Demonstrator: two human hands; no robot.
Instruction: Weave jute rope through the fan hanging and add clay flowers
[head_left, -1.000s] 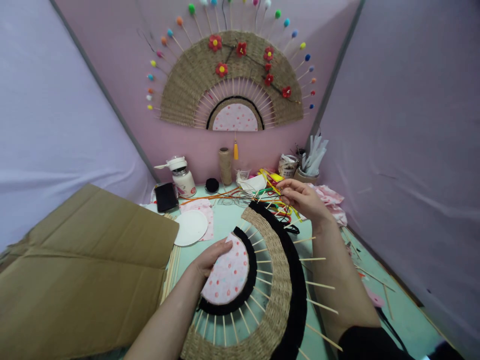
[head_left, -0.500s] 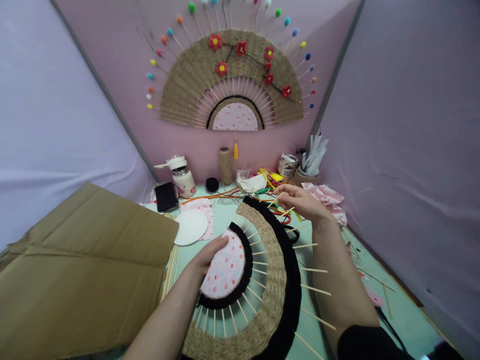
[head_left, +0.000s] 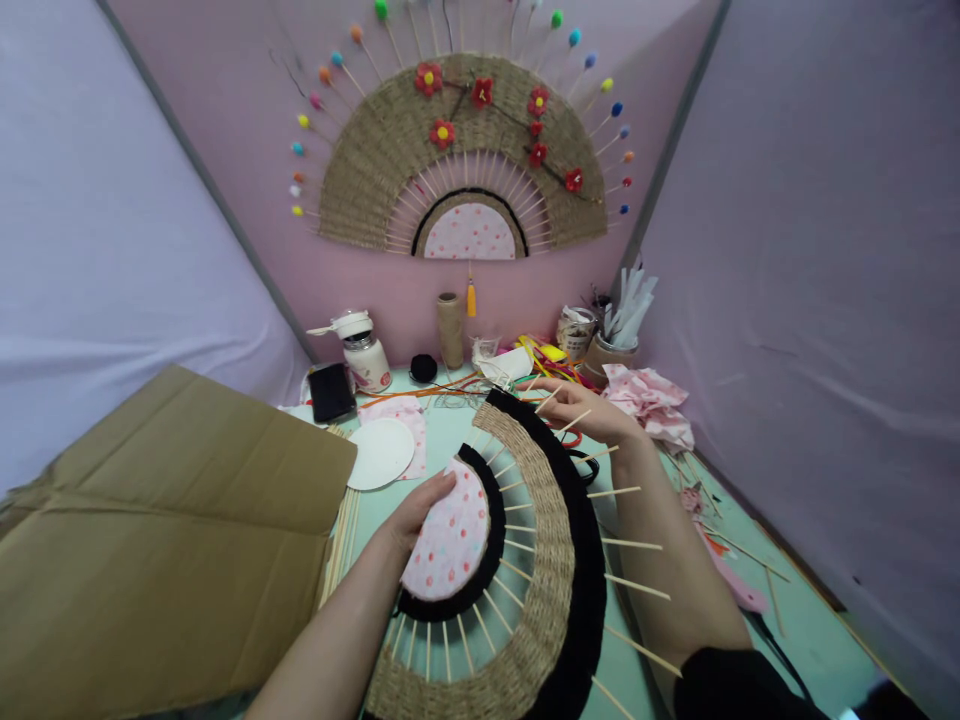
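My left hand (head_left: 421,508) grips a half-round woven fan (head_left: 551,540) by its centre, thumb on the pink dotted fabric (head_left: 450,535) and the other fingers hidden behind. Around that centre runs a black inner band (head_left: 491,535). Thin wooden sticks cross a gap to a tan woven band, then a black outer band (head_left: 589,560), and poke out past its edge. My right hand (head_left: 574,408) is at the fan's upper end, behind the stick tips, its fingers stretched out to the left. Nothing can be made out in it.
A brown cardboard sheet (head_left: 172,540) stands at left. Beside it lie a white disc (head_left: 381,454) and loose sticks. A phone (head_left: 331,392), a white jar (head_left: 367,362), a cardboard tube (head_left: 450,330) and coloured strips line the back. A pink tool with a cord (head_left: 739,585) lies at right.
My right hand has moved a little left along the fan's upper end, its fingers straighter. The pink tool at right shows more behind my forearm. My left hand keeps its hold.
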